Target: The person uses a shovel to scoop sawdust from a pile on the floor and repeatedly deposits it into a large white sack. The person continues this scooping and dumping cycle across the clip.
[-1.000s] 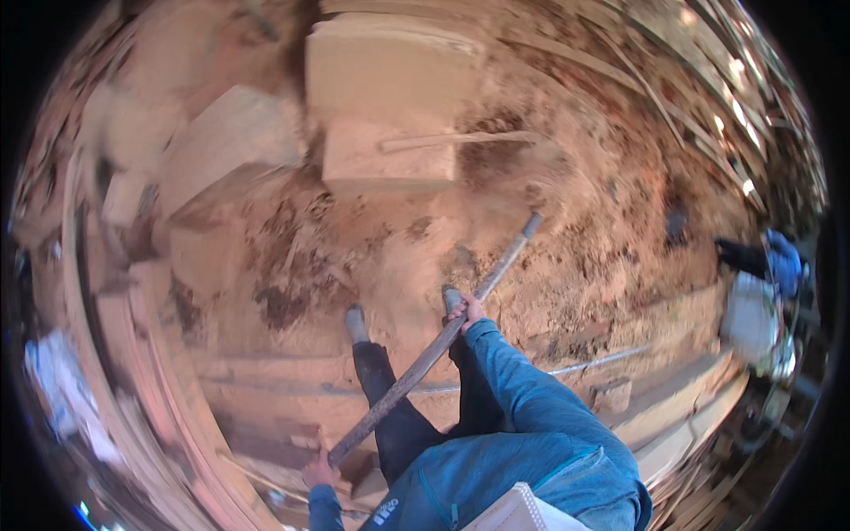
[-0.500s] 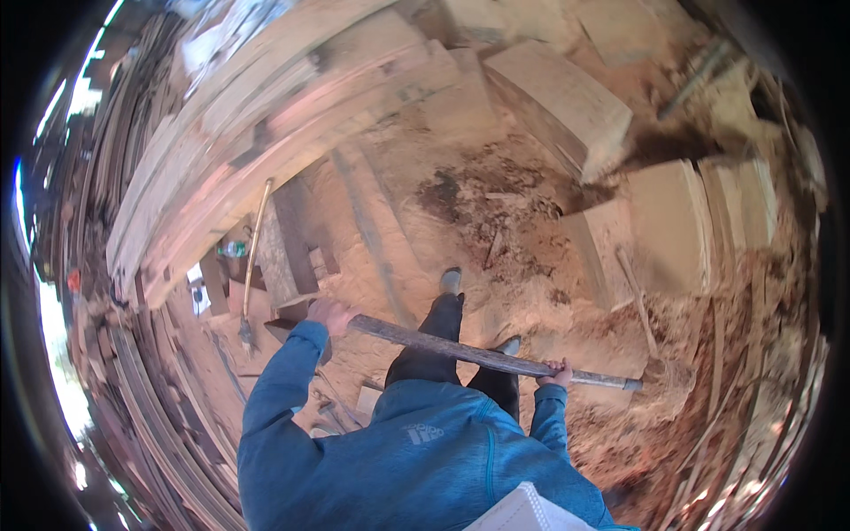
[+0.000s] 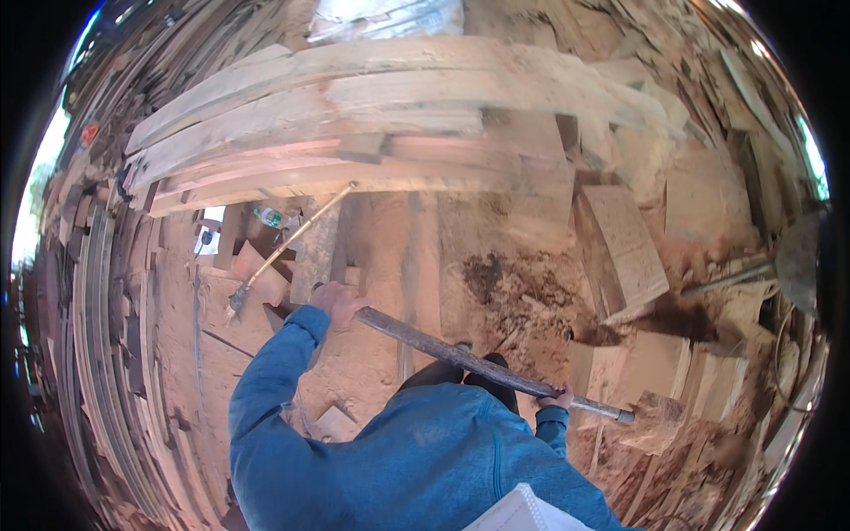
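Both of my hands grip the long dark wooden handle of a shovel (image 3: 460,357), which slants across in front of me. My left hand (image 3: 338,303) is closed around its upper left part. My right hand (image 3: 557,397) wraps it lower down, near the light metal collar. Past the collar, a broad sawdust-coloured head lies at the right, its outline blending into the ground. Beyond my left hand, a brush with a long bamboo handle (image 3: 297,237) leans against stacked planks, bristles down. Most of my legs are hidden under my blue jacket.
Long sawn planks (image 3: 310,102) are stacked across the far side. A dark debris pile (image 3: 518,296) lies on the dusty ground. Wooden blocks (image 3: 624,248) stand at the right, near a round grey disc (image 3: 801,261). A green-labelled bottle (image 3: 267,217) and narrow boards (image 3: 93,327) are at the left.
My view has turned left, so the planks now run level across the far side and the debris sits lower. Both hands keep their hold on the shovel, and my feet are now mostly hidden.
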`<state>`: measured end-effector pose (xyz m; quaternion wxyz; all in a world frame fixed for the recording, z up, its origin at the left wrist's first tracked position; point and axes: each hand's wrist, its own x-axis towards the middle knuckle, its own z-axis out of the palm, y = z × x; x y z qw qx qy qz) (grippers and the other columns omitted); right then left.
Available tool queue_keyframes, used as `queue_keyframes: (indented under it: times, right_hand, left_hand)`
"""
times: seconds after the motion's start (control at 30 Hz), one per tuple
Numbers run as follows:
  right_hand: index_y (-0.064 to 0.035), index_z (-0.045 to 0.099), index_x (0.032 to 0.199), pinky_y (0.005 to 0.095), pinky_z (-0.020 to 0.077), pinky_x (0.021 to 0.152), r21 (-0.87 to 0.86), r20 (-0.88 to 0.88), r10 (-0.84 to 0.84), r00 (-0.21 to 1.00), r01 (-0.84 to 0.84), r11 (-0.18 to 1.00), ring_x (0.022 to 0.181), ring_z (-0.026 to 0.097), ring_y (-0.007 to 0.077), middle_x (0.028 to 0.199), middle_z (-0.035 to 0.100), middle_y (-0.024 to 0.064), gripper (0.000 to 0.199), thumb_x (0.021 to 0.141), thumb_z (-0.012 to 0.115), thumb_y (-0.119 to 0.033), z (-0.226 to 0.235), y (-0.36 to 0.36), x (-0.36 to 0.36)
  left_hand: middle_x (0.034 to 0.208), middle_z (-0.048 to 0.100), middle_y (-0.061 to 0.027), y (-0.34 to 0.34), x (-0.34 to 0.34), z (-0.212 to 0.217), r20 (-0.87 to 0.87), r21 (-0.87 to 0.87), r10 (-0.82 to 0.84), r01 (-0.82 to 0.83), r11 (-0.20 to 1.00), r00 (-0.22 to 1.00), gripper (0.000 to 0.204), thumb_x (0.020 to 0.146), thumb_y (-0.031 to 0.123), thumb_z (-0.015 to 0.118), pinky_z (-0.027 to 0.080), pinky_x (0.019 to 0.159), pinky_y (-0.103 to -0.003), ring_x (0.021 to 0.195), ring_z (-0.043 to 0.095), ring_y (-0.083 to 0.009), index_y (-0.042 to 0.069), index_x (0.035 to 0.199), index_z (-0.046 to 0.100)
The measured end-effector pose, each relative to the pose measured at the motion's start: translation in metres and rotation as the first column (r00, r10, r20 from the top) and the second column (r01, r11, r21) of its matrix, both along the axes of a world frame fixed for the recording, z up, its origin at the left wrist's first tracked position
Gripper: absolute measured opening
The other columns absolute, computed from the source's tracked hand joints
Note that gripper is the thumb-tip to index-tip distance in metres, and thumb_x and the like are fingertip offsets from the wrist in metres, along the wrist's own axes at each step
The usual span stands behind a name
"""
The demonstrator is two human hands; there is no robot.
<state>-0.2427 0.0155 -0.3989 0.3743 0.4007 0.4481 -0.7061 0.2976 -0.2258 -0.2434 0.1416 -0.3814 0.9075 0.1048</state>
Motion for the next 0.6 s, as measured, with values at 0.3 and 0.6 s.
queue_keyframes:
  times: [0.3,0.6]
  right_hand:
    - [-0.0139,0.040,0.062,0.0390,0.0460,0.062,0.014,-0.085,0.336,0.938,-0.336,0.942,0.052,0.044,0.0186,0.053,0.042,0.0002,0.029,0.088,0.051,-0.022,0.019,-0.209,0.013]
    - [-0.0141,0.039,0.065,0.0353,0.0440,0.055,-0.107,0.012,0.381,0.924,-0.378,0.920,0.049,0.041,0.0165,0.053,0.038,-0.0007,0.029,0.089,0.053,-0.022,0.097,-0.428,0.092]
  left_hand:
    - [0.078,0.066,-0.0075,-0.070,0.065,0.069,0.049,-0.021,0.242,-0.241,0.970,0.969,0.028,0.073,0.015,0.061,0.052,0.061,-0.044,0.072,0.066,-0.0309,0.022,0.100,0.061]
    - [0.081,0.067,-0.0084,-0.193,0.144,0.106,-0.008,0.008,0.354,-0.354,0.935,0.935,0.026,0.077,0.020,0.058,0.052,0.068,-0.046,0.077,0.065,-0.0312,0.025,0.102,0.064]
